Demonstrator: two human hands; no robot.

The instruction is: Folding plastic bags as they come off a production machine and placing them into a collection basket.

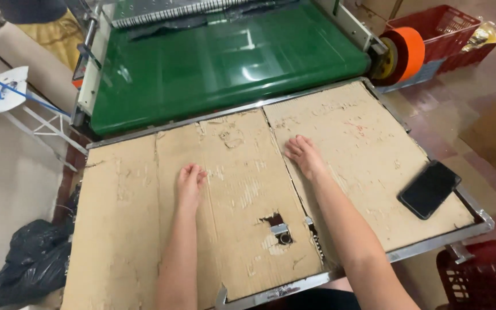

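The fingers [197, 172] of the left hand [189, 182] are curled loosely inward and hold nothing; the knuckles rest on the worn cardboard sheet [242, 189] that covers the worktop [431, 244]. The right hand [304, 154] lies flat just beside the seam between two cardboard panels, its fingers together and empty, as if it waits. Both hands sit near the edge of the green conveyor belt [219, 63], probably to receive what comes off it. A black phone [429, 189] lies well apart at the right, out of the way. An orange tape roll [404, 54] hangs on the machine.
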